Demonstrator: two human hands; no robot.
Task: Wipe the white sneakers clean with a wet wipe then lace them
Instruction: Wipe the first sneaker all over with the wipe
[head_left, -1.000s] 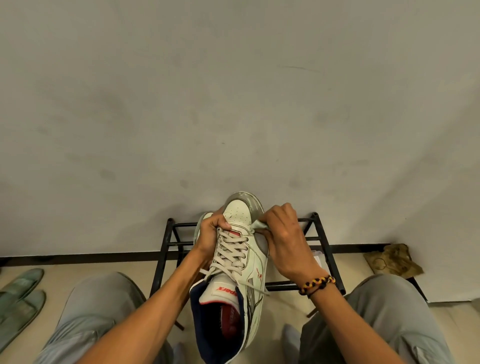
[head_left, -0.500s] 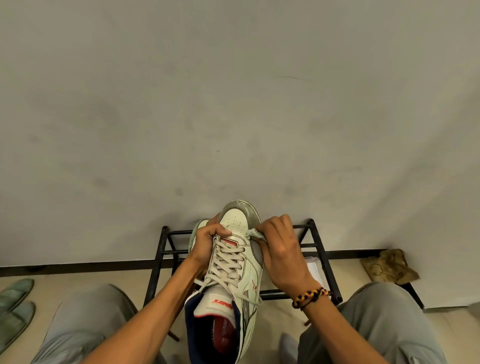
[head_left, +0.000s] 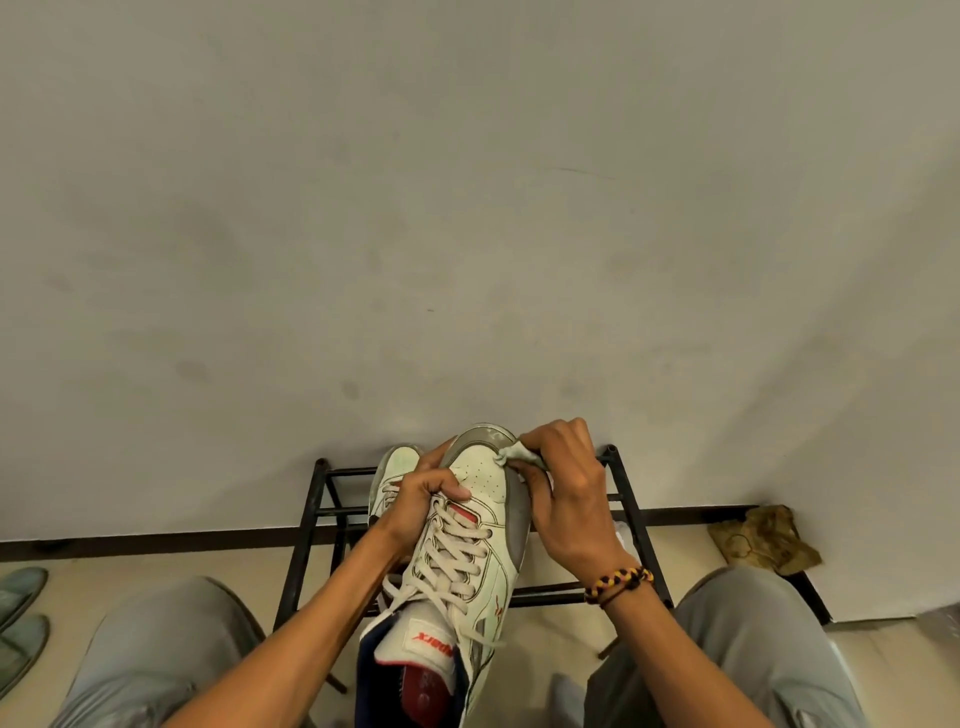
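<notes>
Above the black rack (head_left: 311, 512), the left hand (head_left: 421, 499) curls around the laced white sneaker (head_left: 470, 551) at its forefoot, toe tilted up toward the wall, while the right hand (head_left: 566, 499) pinches a crumpled wet wipe (head_left: 514, 457) against the toe's right edge. Two sneakers show: this one and a second sneaker (head_left: 392, 480) resting on the rack just behind the left hand.

held sneaker (head_left: 467, 545) before rack (head_left: 631, 514) | second sneaker (head_left: 392, 478) on rack, left | slippers (head_left: 21, 618) far left
</notes>
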